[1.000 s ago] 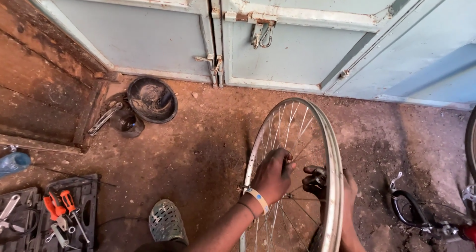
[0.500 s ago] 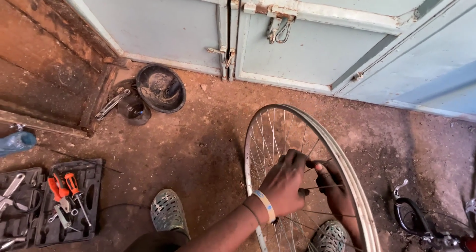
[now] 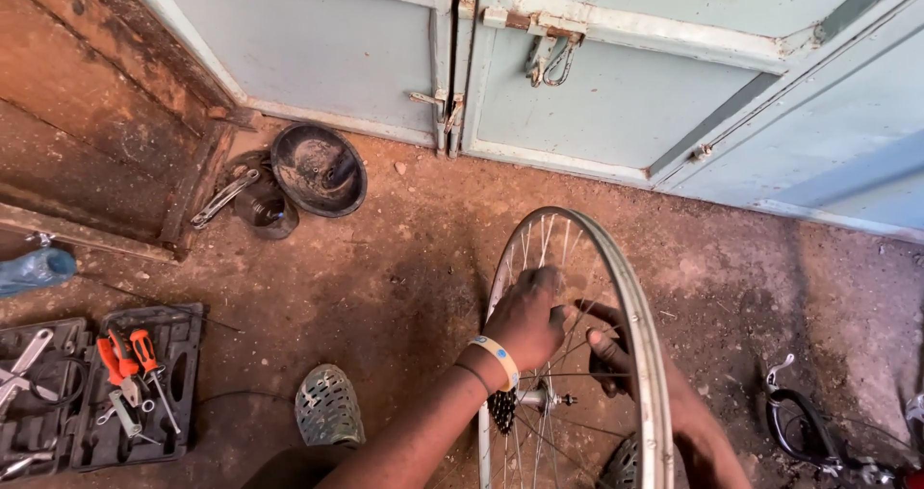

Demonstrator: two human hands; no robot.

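The bicycle wheel (image 3: 616,287) stands upright on the dirt floor (image 3: 385,277), so the left hand (image 3: 525,321) closes its grip on spokes above the hub while the right hand (image 3: 611,359), just beside, pinches another spoke.

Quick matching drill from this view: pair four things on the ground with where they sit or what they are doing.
Things:
1. silver spoked bicycle wheel
2. round black metal bowl
3. orange-handled screwdrivers
4. blue plastic bottle

Places or states:
A. in the open dark grey tool case
B. lying at the left edge
C. upright, both hands on its spokes
D. near the pale blue doors

Pairs: 1-C, 2-D, 3-A, 4-B
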